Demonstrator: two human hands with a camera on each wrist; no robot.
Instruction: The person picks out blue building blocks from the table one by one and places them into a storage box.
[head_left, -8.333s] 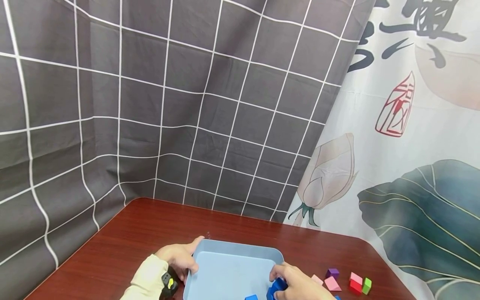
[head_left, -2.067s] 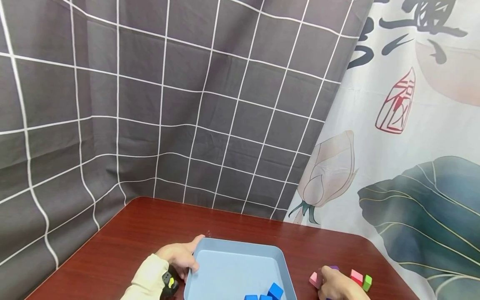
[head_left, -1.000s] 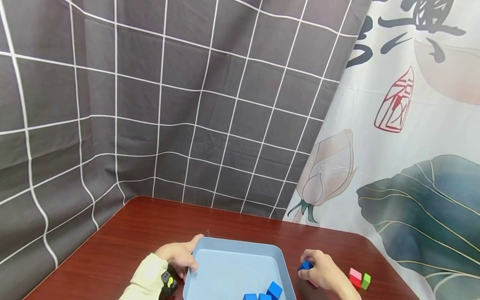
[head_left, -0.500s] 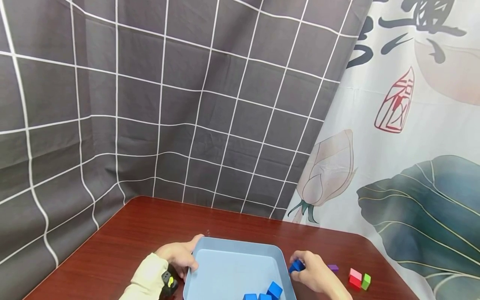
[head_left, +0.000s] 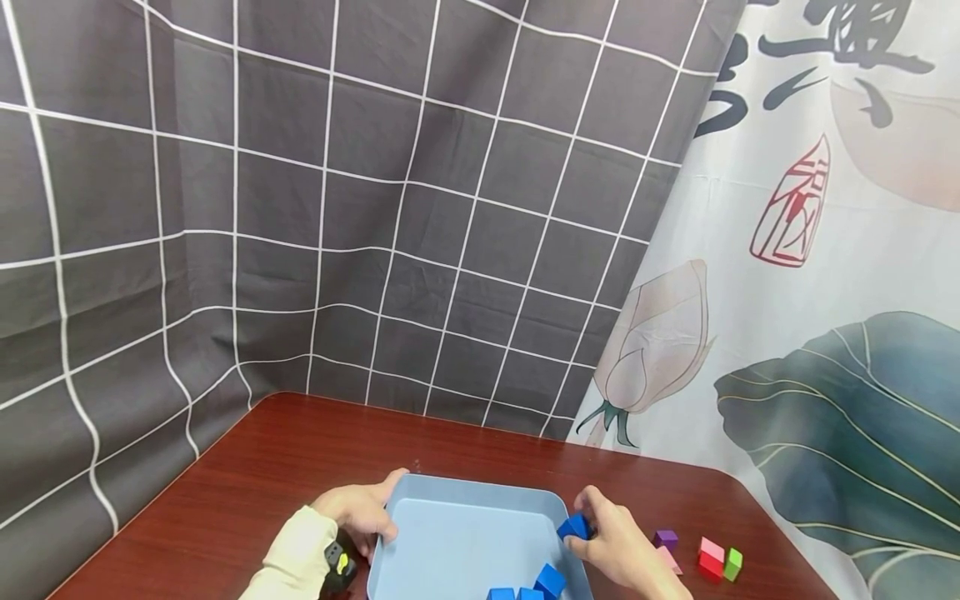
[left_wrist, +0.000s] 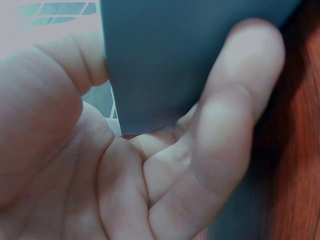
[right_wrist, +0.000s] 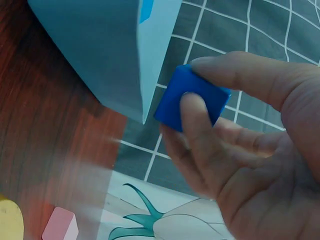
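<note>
My left hand (head_left: 358, 515) grips the left wall of a light blue tray (head_left: 472, 495), thumb over the rim; in the left wrist view the tray wall (left_wrist: 155, 60) stands between thumb and fingers. At the tray's right rim, my right hand (head_left: 618, 546) pinches a blue block (head_left: 573, 527) between thumb and fingertips. The right wrist view shows that blue block (right_wrist: 172, 102) raised beside the tray's outer wall (right_wrist: 100, 50). Several blue blocks (head_left: 551, 582) lie inside the tray near the lower frame edge, some cut off by it.
Right of my right hand, a purple block (head_left: 665, 539), a pink piece (head_left: 669, 561), a pink-and-red pair (head_left: 711, 557) and a green block (head_left: 733, 565) sit on the reddish-brown table (head_left: 300, 442). A yellow rounded piece (right_wrist: 10, 222) shows in the right wrist view. A grey checked curtain (head_left: 375, 208) hangs behind.
My right hand left the tray, reached to the loose blocks on the right, took a blue one and carried it left to the tray's rim. My left hand stayed on the tray.
</note>
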